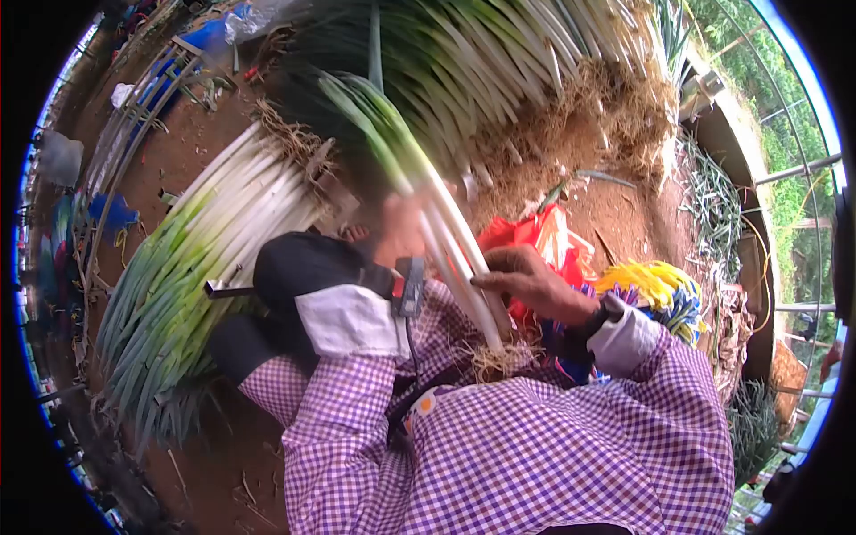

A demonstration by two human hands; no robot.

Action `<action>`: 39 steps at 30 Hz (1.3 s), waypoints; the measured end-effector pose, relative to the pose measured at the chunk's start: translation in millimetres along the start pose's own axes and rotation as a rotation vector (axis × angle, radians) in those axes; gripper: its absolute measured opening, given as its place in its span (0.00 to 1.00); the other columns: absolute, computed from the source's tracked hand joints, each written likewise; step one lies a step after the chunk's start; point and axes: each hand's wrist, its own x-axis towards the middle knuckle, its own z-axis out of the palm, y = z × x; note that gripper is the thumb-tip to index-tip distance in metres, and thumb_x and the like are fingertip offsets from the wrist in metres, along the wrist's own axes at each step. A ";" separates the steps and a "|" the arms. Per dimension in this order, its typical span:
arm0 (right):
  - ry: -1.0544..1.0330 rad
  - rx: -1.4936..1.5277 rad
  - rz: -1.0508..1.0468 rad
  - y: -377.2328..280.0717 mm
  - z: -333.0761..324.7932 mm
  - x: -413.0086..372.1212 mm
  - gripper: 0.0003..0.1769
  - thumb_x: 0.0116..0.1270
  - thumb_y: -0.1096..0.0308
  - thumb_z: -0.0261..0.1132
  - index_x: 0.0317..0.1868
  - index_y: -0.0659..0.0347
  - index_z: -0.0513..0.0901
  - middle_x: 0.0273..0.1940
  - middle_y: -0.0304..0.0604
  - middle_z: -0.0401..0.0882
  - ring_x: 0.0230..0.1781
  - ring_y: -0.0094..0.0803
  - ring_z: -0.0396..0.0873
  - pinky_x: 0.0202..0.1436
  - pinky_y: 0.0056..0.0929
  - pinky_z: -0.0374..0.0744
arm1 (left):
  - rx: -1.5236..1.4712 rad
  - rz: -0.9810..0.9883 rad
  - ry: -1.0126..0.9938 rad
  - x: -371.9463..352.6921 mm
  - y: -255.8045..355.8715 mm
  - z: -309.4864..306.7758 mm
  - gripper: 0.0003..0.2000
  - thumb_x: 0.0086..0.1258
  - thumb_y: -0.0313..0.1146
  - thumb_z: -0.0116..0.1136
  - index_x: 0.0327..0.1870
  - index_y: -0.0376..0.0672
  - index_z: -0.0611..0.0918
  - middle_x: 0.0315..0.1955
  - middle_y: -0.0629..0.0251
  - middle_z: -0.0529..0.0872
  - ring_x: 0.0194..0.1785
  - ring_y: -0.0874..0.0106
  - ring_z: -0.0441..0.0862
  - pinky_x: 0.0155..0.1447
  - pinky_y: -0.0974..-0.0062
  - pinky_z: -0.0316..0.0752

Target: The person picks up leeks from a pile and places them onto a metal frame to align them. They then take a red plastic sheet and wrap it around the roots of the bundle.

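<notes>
A few long green onions [459, 236] slant across my lap, white stalks and stringy roots toward me, green leaves pointing away. My right hand [535, 281] grips their white stalks low down, thumb and fingers closed around them. My left hand [401, 227] is beside the stalks higher up, near where white turns green; motion blurs its fingers. Left of my knee lies a large pile of green onions [223, 205], roots toward the top. Ahead spreads another big heap of green onions [464, 62], its roots to the right.
A red plastic bag [544, 236] lies just beyond my right hand, with yellow and blue ties [660, 290] to its right. A small black device [409, 287] sits at my left cuff. Loose leaves [713, 214] lie along the right-hand wall. Bare soil [606, 201] shows between the piles.
</notes>
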 end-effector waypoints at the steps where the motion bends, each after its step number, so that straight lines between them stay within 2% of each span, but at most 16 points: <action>1: -0.017 -0.010 0.016 -1.5 -1.7 0.5 0.24 0.71 0.59 0.69 0.54 0.75 0.85 0.37 0.39 0.85 0.37 0.25 0.81 0.38 0.29 0.79 | -0.009 0.003 0.013 0.3 0.3 1.5 0.16 0.78 0.37 0.63 0.56 0.32 0.84 0.48 0.51 0.91 0.49 0.62 0.90 0.54 0.61 0.86; 3: -0.017 0.080 0.018 -5.8 0.2 0.2 0.25 0.70 0.59 0.69 0.56 0.74 0.85 0.39 0.41 0.86 0.37 0.26 0.82 0.39 0.29 0.80 | -0.023 0.013 0.035 -2.2 2.9 5.6 0.16 0.78 0.36 0.63 0.56 0.32 0.84 0.49 0.51 0.91 0.50 0.63 0.90 0.55 0.62 0.86; 4: -0.071 0.019 0.071 -9.7 -5.5 0.1 0.24 0.73 0.58 0.69 0.58 0.73 0.85 0.44 0.38 0.87 0.44 0.21 0.81 0.48 0.26 0.78 | -0.047 0.010 0.027 -5.9 5.4 7.6 0.16 0.77 0.36 0.64 0.56 0.32 0.84 0.49 0.51 0.91 0.49 0.63 0.90 0.55 0.63 0.86; 8: -0.065 0.003 0.017 -10.6 -6.1 4.7 0.25 0.71 0.57 0.72 0.56 0.73 0.85 0.43 0.38 0.86 0.43 0.21 0.80 0.48 0.27 0.78 | -0.053 0.052 0.110 -7.8 5.8 14.0 0.16 0.77 0.36 0.65 0.55 0.30 0.84 0.48 0.50 0.91 0.48 0.63 0.90 0.54 0.63 0.86; 11: -0.042 -0.120 0.028 -17.5 -1.5 4.9 0.26 0.68 0.58 0.75 0.56 0.72 0.84 0.43 0.38 0.86 0.43 0.23 0.81 0.50 0.27 0.78 | -0.039 0.062 0.086 -10.8 8.5 12.4 0.16 0.77 0.35 0.65 0.56 0.30 0.83 0.48 0.49 0.91 0.48 0.62 0.90 0.55 0.61 0.86; 14: -0.065 -0.197 -0.053 8.9 -1.8 10.3 0.27 0.65 0.61 0.77 0.57 0.72 0.82 0.44 0.40 0.87 0.45 0.25 0.83 0.52 0.28 0.79 | -0.027 0.075 0.124 -6.6 7.0 11.5 0.17 0.77 0.34 0.64 0.58 0.30 0.82 0.49 0.48 0.91 0.50 0.61 0.90 0.57 0.60 0.85; 17: -0.082 -0.089 0.058 11.4 -9.4 14.9 0.28 0.63 0.64 0.78 0.58 0.72 0.81 0.45 0.42 0.87 0.47 0.27 0.84 0.55 0.29 0.79 | -0.056 0.056 0.083 3.5 1.2 0.9 0.17 0.77 0.34 0.64 0.59 0.31 0.81 0.51 0.47 0.90 0.53 0.59 0.89 0.59 0.59 0.85; 18: -0.024 -0.031 0.023 12.5 -8.9 17.1 0.25 0.55 0.68 0.80 0.53 0.69 0.85 0.41 0.46 0.89 0.42 0.32 0.87 0.49 0.31 0.82 | -0.074 0.050 0.027 2.7 3.6 -0.4 0.18 0.78 0.34 0.64 0.60 0.30 0.80 0.53 0.45 0.88 0.57 0.56 0.88 0.62 0.56 0.84; 22: -0.023 -0.021 0.055 9.4 -16.5 22.7 0.19 0.54 0.68 0.79 0.46 0.69 0.89 0.37 0.45 0.90 0.38 0.31 0.86 0.44 0.30 0.80 | -0.072 -0.011 0.012 6.1 7.3 -4.6 0.21 0.78 0.33 0.62 0.64 0.28 0.77 0.56 0.42 0.87 0.60 0.53 0.87 0.67 0.50 0.81; 25: -0.001 -0.024 0.000 6.4 -13.1 26.3 0.21 0.54 0.67 0.80 0.46 0.69 0.89 0.37 0.45 0.90 0.36 0.32 0.86 0.45 0.31 0.80 | -0.102 0.006 0.004 3.3 5.1 0.6 0.20 0.78 0.34 0.63 0.63 0.28 0.77 0.55 0.42 0.87 0.59 0.53 0.87 0.66 0.51 0.82; 29: -0.017 -0.039 0.041 0.2 -5.8 19.0 0.23 0.57 0.68 0.78 0.51 0.70 0.87 0.42 0.48 0.89 0.42 0.34 0.86 0.50 0.32 0.80 | -0.117 -0.046 0.010 -4.7 6.9 2.3 0.18 0.80 0.34 0.59 0.62 0.28 0.79 0.54 0.45 0.88 0.58 0.55 0.87 0.64 0.54 0.83; 30: -0.030 -0.009 0.025 1.3 -4.8 16.5 0.23 0.58 0.68 0.77 0.53 0.71 0.86 0.44 0.49 0.89 0.44 0.34 0.85 0.52 0.32 0.80 | -0.091 -0.045 0.080 -14.5 12.6 15.4 0.18 0.81 0.34 0.57 0.62 0.28 0.80 0.53 0.47 0.89 0.55 0.57 0.88 0.61 0.57 0.84; 32: -0.097 0.044 0.053 13.0 -8.1 17.5 0.25 0.62 0.70 0.74 0.58 0.72 0.83 0.50 0.50 0.87 0.51 0.35 0.84 0.58 0.33 0.79 | -0.073 -0.015 0.042 -16.8 11.3 15.9 0.17 0.79 0.32 0.61 0.60 0.29 0.81 0.51 0.47 0.90 0.51 0.58 0.89 0.57 0.57 0.86; 36: -0.143 0.085 0.029 12.1 -4.3 14.2 0.27 0.65 0.68 0.74 0.62 0.72 0.80 0.49 0.47 0.87 0.51 0.32 0.83 0.59 0.32 0.78 | -0.124 0.004 0.033 -15.3 5.7 13.3 0.15 0.73 0.30 0.68 0.56 0.31 0.83 0.48 0.47 0.90 0.48 0.57 0.90 0.54 0.55 0.87; 39: -0.099 0.119 0.026 10.9 5.9 13.3 0.28 0.66 0.67 0.76 0.63 0.70 0.79 0.48 0.44 0.86 0.51 0.31 0.83 0.60 0.32 0.79 | -0.079 0.054 0.140 -5.8 -4.9 6.2 0.14 0.71 0.28 0.70 0.53 0.31 0.83 0.45 0.47 0.91 0.45 0.58 0.90 0.51 0.57 0.88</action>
